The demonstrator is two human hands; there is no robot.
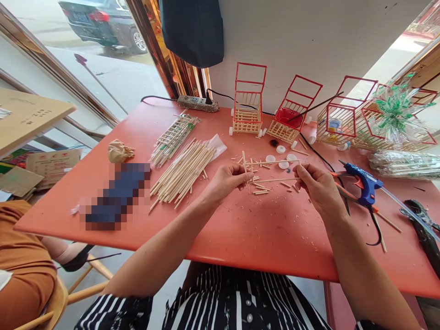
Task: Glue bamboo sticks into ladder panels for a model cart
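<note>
My left hand (229,178) pinches the left end of a small frame of thin wooden sticks (275,180). The frame's right ends are between the fingertips of my right hand (314,181). Two long sticks run roughly side by side across the gap, held just above the table. Below and around them lie short cut stick pieces (261,188) and several white plastic caps (271,158). To the right of my right hand rests a blue glue gun (367,184) with an orange trigger. A pile of long wooden sticks (184,172) lies left of my left hand.
Small stick carts with red trim (247,112) stand along the back of the red table (220,247); one holds a red bowl (290,118). A power strip (198,103), wrapped sticks (175,137), crumpled paper (120,151) and a blurred blue object (118,195) lie leftward. A person sits at left.
</note>
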